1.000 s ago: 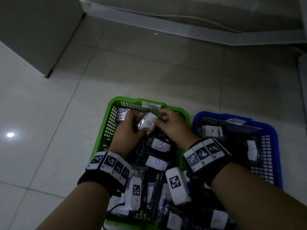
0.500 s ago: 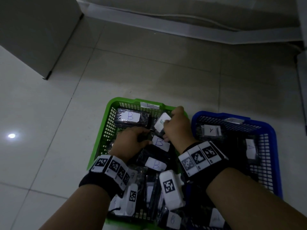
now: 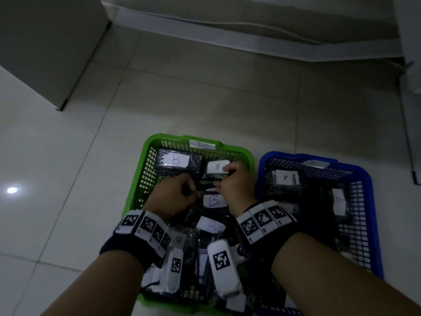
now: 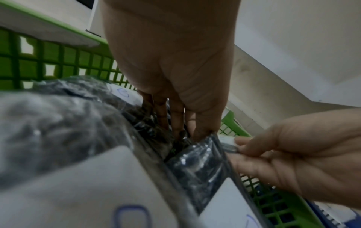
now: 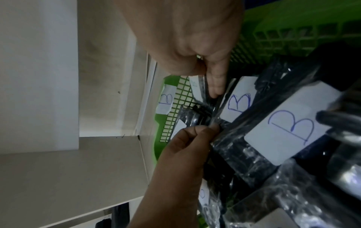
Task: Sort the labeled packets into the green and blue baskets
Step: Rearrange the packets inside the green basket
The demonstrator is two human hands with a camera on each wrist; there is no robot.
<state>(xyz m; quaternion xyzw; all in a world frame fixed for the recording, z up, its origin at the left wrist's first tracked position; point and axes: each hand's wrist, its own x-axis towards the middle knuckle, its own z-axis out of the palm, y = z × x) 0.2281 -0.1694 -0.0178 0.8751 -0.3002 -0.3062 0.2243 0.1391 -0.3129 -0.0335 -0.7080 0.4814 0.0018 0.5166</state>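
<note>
Two hands at work inside the green basket (image 3: pixel 145 169).
One B-labeled packet (image 3: pixel 216 168) is pinched by the right hand (image 3: pixel 237 185); another packet's plastic edge (image 4: pixel 197 155) is pinched by the left hand (image 3: pixel 173 192).

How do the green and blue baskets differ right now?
The green basket shows packets labelled B; the blue basket shows one labelled A. Both hands, left hand and right hand, work inside the green one; none reach the blue. Both are mesh-walled and hold dark packets.
</note>
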